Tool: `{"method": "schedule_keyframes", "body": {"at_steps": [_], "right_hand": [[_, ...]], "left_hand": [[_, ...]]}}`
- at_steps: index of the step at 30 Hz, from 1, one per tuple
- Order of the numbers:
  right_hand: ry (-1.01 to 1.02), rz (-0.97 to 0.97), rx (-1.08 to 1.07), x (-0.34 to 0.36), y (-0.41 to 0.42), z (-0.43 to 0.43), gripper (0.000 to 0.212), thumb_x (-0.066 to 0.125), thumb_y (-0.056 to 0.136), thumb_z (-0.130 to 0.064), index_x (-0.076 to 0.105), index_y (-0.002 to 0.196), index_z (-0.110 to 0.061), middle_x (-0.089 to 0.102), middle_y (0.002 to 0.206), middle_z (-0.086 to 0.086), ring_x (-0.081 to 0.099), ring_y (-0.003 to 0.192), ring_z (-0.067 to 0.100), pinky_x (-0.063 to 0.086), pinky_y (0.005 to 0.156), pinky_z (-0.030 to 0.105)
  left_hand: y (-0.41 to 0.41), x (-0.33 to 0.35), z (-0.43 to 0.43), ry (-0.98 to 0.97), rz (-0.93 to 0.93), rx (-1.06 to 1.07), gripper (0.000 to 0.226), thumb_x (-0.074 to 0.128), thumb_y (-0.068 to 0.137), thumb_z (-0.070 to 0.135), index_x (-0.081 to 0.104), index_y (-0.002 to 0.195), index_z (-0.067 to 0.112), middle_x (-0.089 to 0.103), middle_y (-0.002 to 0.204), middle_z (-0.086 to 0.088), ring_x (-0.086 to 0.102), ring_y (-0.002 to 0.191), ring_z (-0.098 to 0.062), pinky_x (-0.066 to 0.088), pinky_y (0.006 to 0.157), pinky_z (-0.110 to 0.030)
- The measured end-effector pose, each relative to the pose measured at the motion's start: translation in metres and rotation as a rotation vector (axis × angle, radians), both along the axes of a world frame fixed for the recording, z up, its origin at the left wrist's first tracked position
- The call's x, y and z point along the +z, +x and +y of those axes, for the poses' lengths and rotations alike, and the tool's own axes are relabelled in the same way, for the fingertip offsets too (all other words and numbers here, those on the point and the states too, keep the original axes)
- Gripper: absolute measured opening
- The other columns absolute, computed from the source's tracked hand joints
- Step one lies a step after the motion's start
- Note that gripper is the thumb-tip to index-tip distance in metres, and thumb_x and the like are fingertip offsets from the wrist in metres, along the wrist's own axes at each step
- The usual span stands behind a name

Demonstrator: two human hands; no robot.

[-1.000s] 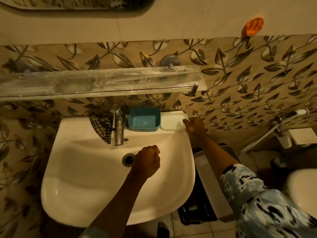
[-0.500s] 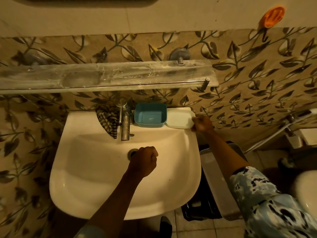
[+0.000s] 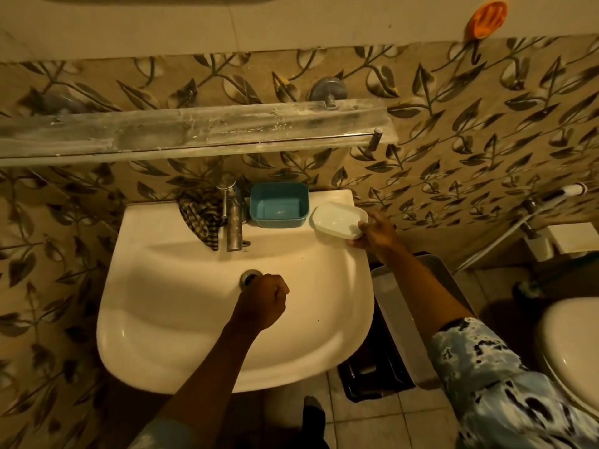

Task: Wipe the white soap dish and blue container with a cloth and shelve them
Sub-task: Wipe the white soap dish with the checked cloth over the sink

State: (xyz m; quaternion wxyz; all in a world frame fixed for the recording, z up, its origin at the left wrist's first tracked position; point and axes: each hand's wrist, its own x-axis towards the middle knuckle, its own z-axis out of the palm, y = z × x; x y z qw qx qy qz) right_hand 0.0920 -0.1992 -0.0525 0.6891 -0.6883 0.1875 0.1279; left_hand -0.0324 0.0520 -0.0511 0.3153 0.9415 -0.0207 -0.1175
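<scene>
Right hand (image 3: 376, 233) first: fingers and thumb pinch the right end of the white soap dish (image 3: 338, 218), the arm stretched out long past the sink's right side, wrist low. The dish sits tilted at the back right corner of the sink (image 3: 155, 319), just beside the blue container (image 3: 278, 205), and looks to be clear of the ledge. Left hand (image 3: 262, 303) hangs over the basin near the drain, curled into a fist with nothing showing in it.

That dish looks like thin, rigid plastic, so light, but probably slick if wet. An end pinch lets it swing; I'd judge a grip across the long rims steadier for wiping. The blue container, open and upright on the back ledge, looks much the same: stiff walls, easy to take by two opposite sides.

The checked cloth (image 3: 201, 215) lies draped beside the tap (image 3: 233, 222), soft and untouched, well within the idle hand's reach. Above, the glass shelf (image 3: 194, 131) waits, streaked and bare of either piece.
</scene>
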Motion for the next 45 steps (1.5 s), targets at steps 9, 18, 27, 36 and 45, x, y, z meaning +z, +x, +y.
{"method": "schedule_keyframes", "body": {"at_steps": [9,18,27,36,45], "right_hand": [[-0.022,0.012,-0.053,0.003,-0.045,0.007,0.042,0.053,0.094,-0.006,0.044,0.134,-0.012,0.041,0.139,0.017,0.048,0.12,0.041,0.06,0.053,0.029],[0.012,0.027,-0.012,-0.009,-0.091,0.038,0.045,0.049,0.096,-0.003,0.043,0.137,-0.018,0.04,0.137,0.021,0.05,0.117,0.043,0.061,0.064,0.038],[-0.061,-0.12,-0.007,-0.015,-0.119,0.063,0.046,0.055,0.093,-0.005,0.045,0.137,-0.017,0.045,0.136,0.021,0.052,0.117,0.044,0.062,0.067,0.039],[-0.283,-0.202,-0.044,-0.008,-0.137,0.071,0.049,0.056,0.091,0.002,0.049,0.136,-0.014,0.04,0.146,0.01,0.044,0.126,0.037,0.058,0.077,0.054],[-0.369,-0.446,0.009,0.022,-0.149,0.075,0.058,0.064,0.086,-0.038,0.05,0.134,-0.009,0.052,0.135,0.006,0.051,0.123,0.032,0.055,0.084,0.057]], "left_hand": [[-0.023,-0.006,0.021,-0.07,0.079,0.048,0.019,0.048,0.084,0.016,0.066,0.088,0.014,0.065,0.083,0.001,0.066,0.081,-0.025,0.054,0.077,-0.044],[-0.045,-0.012,0.051,-0.024,0.11,0.09,0.018,0.051,0.085,0.012,0.067,0.088,0.019,0.071,0.086,-0.003,0.068,0.082,-0.021,0.056,0.077,-0.041],[-0.059,-0.01,0.082,-0.017,0.125,0.136,0.019,0.051,0.085,0.012,0.069,0.083,0.02,0.072,0.086,-0.004,0.068,0.082,-0.023,0.056,0.078,-0.042],[-0.072,-0.01,0.1,-0.015,0.107,0.147,0.018,0.052,0.085,0.013,0.069,0.083,0.02,0.071,0.086,-0.004,0.067,0.082,-0.024,0.056,0.077,-0.042],[-0.085,-0.01,0.103,-0.029,0.117,0.132,0.018,0.051,0.085,0.017,0.066,0.08,0.026,0.07,0.088,-0.003,0.066,0.084,-0.024,0.056,0.078,-0.042]]}}
